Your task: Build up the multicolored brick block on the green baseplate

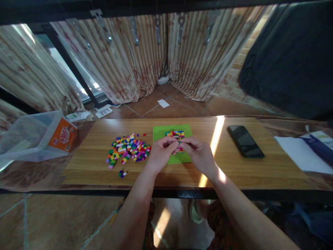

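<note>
Two bare forearms (140,198) stretch forward from the lower edge, over the near side of a wooden tabletop (88,149). Both hands meet in the middle — the left hand (164,151) and the right hand (199,154) have their thumbs and fingers pinched together on a small green piece (179,142), mostly hidden by the fingertips. They are held over a bright green baseplate (158,131), on which a patch of mixed-colour bricks (175,133) shows just beyond the fingers; the hands cover the rest of that patch.

Left of the baseplate lies a loose pile of toy bricks (130,149) in many colours, with a small cluster (121,174) apart from it, nearer the table's front edge. Further left sits a clear plastic box (31,137) with an orange label (63,134). On the right, a black phone (246,141) lies flat at a slant — well apart from the right hand — and a strip of sunlight (217,133) crosses the wood between phone and baseplate. White paper (299,152) lies past the table's right end.
</note>
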A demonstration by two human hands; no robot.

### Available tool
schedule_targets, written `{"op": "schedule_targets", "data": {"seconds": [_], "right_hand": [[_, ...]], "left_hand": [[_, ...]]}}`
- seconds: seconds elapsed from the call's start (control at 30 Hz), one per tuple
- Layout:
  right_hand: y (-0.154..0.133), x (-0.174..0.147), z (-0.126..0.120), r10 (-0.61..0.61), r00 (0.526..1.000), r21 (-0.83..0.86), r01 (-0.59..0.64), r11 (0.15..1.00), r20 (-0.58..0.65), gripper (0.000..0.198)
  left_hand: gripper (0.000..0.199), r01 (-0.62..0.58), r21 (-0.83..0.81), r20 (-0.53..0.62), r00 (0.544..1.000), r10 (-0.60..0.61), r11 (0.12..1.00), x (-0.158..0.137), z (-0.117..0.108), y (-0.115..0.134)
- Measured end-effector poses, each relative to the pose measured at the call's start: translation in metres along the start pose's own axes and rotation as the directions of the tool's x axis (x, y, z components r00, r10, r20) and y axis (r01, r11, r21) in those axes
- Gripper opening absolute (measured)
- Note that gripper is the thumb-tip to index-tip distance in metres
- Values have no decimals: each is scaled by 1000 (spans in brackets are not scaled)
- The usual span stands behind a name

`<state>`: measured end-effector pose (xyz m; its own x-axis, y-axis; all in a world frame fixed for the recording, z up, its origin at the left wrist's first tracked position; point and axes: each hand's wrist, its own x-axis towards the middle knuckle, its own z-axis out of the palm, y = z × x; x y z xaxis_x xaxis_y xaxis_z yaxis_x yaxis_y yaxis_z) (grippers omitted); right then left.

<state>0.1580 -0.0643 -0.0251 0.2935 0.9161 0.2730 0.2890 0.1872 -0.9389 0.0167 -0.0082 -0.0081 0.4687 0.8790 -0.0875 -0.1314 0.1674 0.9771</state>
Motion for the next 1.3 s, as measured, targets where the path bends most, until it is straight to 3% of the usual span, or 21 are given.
{"op": "schedule_targets", "data": {"seconds": [0.17, 0.37, 0.5, 0.7, 1.3], "right_hand": [[1, 2, -4, -1, 999, 16, 1, 1000, -38, 14], [12, 8, -27, 33, 983, -89, -50, 995, -181, 14], [13, 6, -29, -2, 992, -263, -32, 964, -125, 15], [12, 8, -21, 34, 996, -347, -63, 936, -88, 14], [26, 13, -22, 128, 986, -196, -147, 969, -109, 14]], "left_hand": [[16, -29, 18, -32, 999, 30, 999, 1, 2, -1], [17, -55, 36, -176, 982, 61, 998, 5, -9, -1], [15, -42, 76, -196, 979, 57, 996, 8, -12, -5], [12, -40, 108, -199, 978, 61, 993, 10, -11, -10], [10, -61, 169, -168, 982, 89, 984, 8, -11, -7]]}}
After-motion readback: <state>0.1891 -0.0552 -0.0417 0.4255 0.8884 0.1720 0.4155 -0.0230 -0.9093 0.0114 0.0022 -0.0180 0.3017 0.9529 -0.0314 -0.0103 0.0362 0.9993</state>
